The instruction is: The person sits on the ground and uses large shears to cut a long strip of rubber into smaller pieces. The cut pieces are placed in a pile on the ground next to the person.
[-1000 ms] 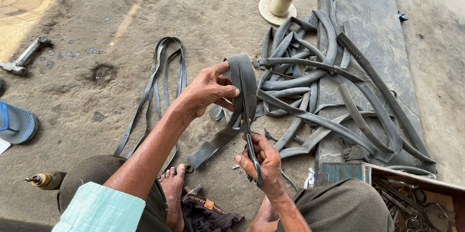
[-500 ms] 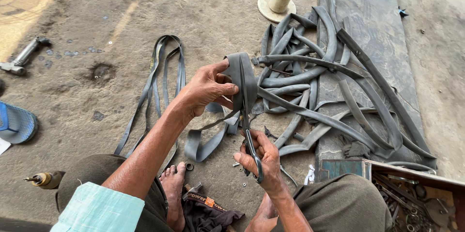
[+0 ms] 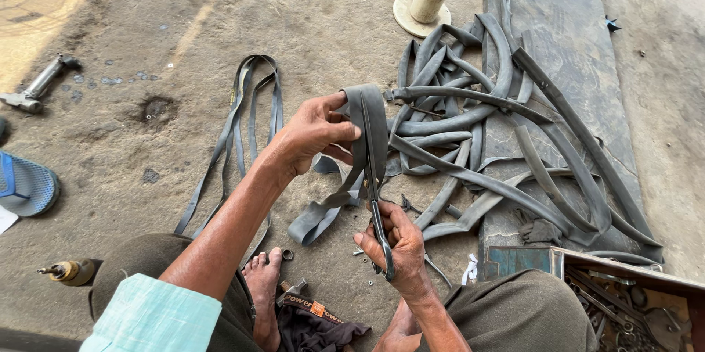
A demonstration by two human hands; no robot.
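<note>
My left hand (image 3: 312, 135) grips the top of a folded strip of dark rubber inner tube (image 3: 367, 120), held up above the dirt floor. My right hand (image 3: 400, 245) holds a pair of scissors (image 3: 376, 209) by the handles, blades pointing up along the strip's edge. The loose end of the strip (image 3: 312, 221) hangs down and curls on the ground between my knees.
A pile of cut rubber tubes (image 3: 477, 124) lies to the right on a dark slab (image 3: 573, 51). Thin rubber loops (image 3: 242, 117) lie left. A white spool (image 3: 426, 3), a metal tool (image 3: 40, 84), a blue sandal (image 3: 26, 187) and an open toolbox (image 3: 631, 300) surround me.
The hanging end of the strip has curled up closer to my knees. Both hands stay almost where they were, with the scissors running along the strip.
</note>
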